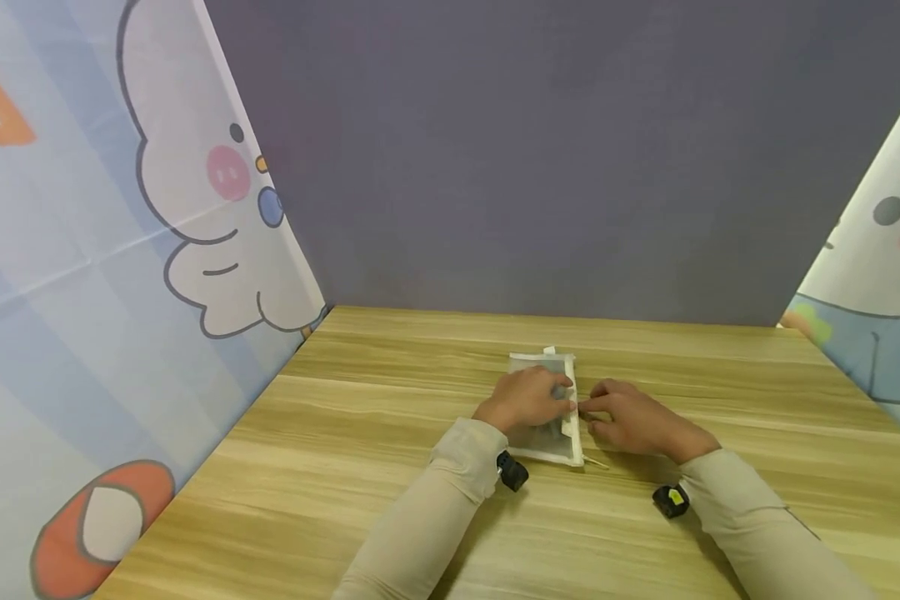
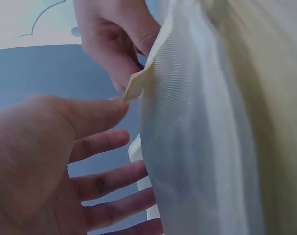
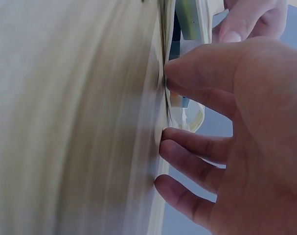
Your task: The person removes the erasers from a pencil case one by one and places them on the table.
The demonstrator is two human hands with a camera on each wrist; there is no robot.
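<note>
A see-through mesh pouch [image 1: 576,443] with white edging lies on the wooden table. Across its middle rests my left hand [image 1: 527,397], its fingers spread and nearly straight, with thumb and forefinger at the right edge. The left wrist view shows that thumb touching a small beige tab [image 2: 138,84] on the pouch. My right hand [image 1: 636,418] is at the pouch's right edge; thumb and forefinger come together there and pinch it. In the right wrist view the right hand's other fingertips [image 3: 165,183] rest on the tabletop. Some of the pouch is hidden under the left hand.
A thin cord [image 1: 597,463] sticks out at the pouch's near right corner, and a white tag [image 1: 549,350] at its far edge. A dark grey panel [image 1: 540,167] stands behind the table [image 1: 285,492]. Cartoon-printed cloths [image 1: 67,333] hang at both sides.
</note>
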